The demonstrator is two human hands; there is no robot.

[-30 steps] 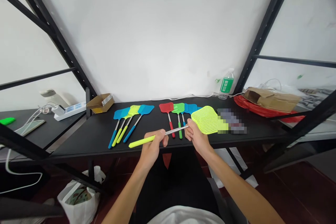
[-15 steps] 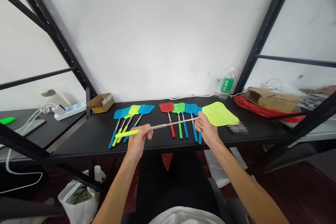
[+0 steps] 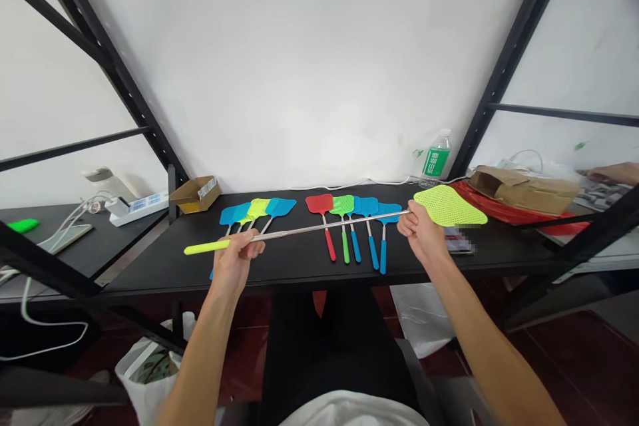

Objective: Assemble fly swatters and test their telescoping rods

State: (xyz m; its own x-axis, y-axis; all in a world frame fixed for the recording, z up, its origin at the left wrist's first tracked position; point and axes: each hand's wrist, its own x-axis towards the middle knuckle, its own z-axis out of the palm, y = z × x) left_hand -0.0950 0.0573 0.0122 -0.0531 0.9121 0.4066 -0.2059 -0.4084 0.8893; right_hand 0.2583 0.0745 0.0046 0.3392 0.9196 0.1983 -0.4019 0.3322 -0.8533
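A yellow telescopic fly swatter (image 3: 319,226) is stretched between my two hands, above the desk. My left hand (image 3: 238,256) is closed around its shaft where the metal meets the yellow handle. At the other end my right hand (image 3: 422,229) grips the shaft just below the perforated yellow head. Beneath the shaft on the right lies a row of fly swatters: a red one (image 3: 319,204), a green one (image 3: 343,205) and several blue ones (image 3: 389,212). Behind my left hand lie blue and yellow swatters (image 3: 260,207), their handles partly hidden by it.
A small open cardboard box (image 3: 194,196) stands at the back left, near a white power strip (image 3: 140,208). Toward the back right is a plastic bottle with a green label (image 3: 435,161). A brown paper package (image 3: 522,192) rests on red material. Black shelf posts (image 3: 514,60) flank the desk.
My hands have moved apart, left hand leftward and right hand rightward. More of the swatter's metal shaft now shows between them, so it is longer.
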